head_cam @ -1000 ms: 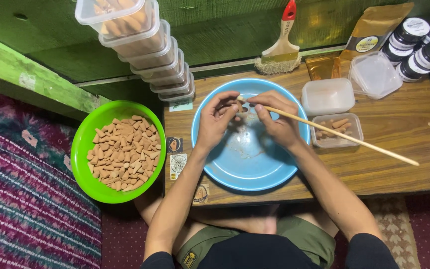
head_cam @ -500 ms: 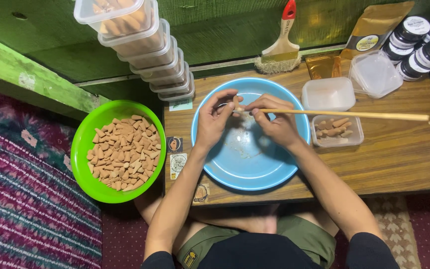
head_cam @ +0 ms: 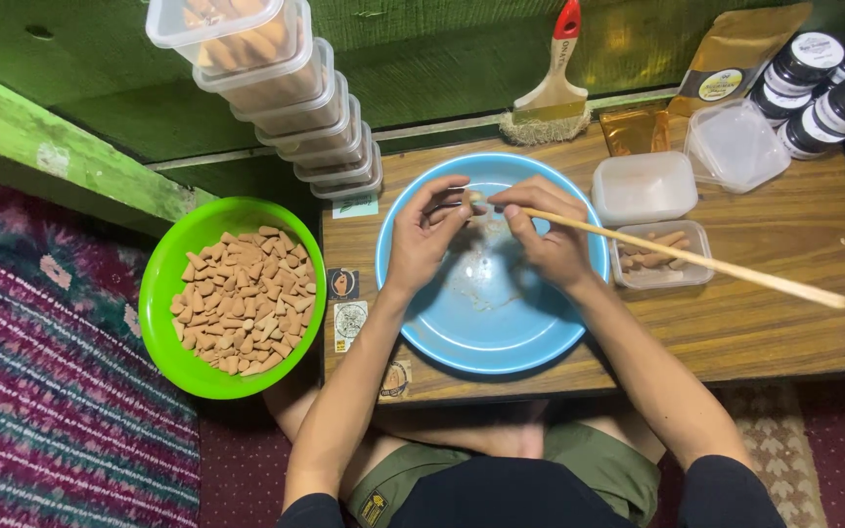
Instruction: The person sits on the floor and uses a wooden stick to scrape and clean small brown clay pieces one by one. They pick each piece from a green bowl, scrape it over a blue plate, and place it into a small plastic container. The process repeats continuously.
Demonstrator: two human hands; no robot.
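Over a blue bowl on a low wooden table, both my hands meet near the bowl's far side. My left hand pinches a small pale cone-shaped piece at its fingertips. A long thin wooden stick is gripped in my right hand; its tip touches the small piece and its far end points right and toward me. Light smears mark the bowl's bottom.
A green bowl of tan cones sits left, on a patterned rug. A stack of clear lidded tubs leans at the back. Two small clear boxes, a brush, gold pouches and dark jars stand right.
The stick's free end has swung back toward me, from level to slanting down-right. Both hands stay together over the bowl's far side.
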